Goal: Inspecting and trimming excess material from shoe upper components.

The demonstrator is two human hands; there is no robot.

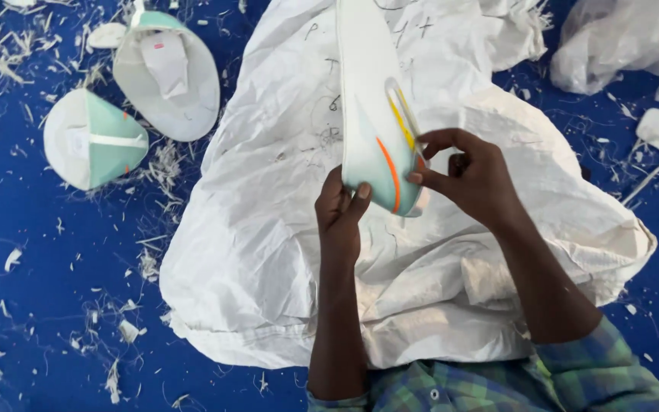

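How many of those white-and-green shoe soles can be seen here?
3. One sole is held in both hands above the white sack; two more lie on the blue floor at upper left. Others may be hidden.

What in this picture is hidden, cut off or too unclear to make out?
Head view:
- The shoe sole: its upper end is cut off by the top edge.
- Left hand: its palm is turned away, behind the sole.
- Right hand: what its fingertips pinch at the sole's edge is too small to tell.
- The white sack: what lies inside is hidden by its cloth.
- Pen marks on the sack: too faint.
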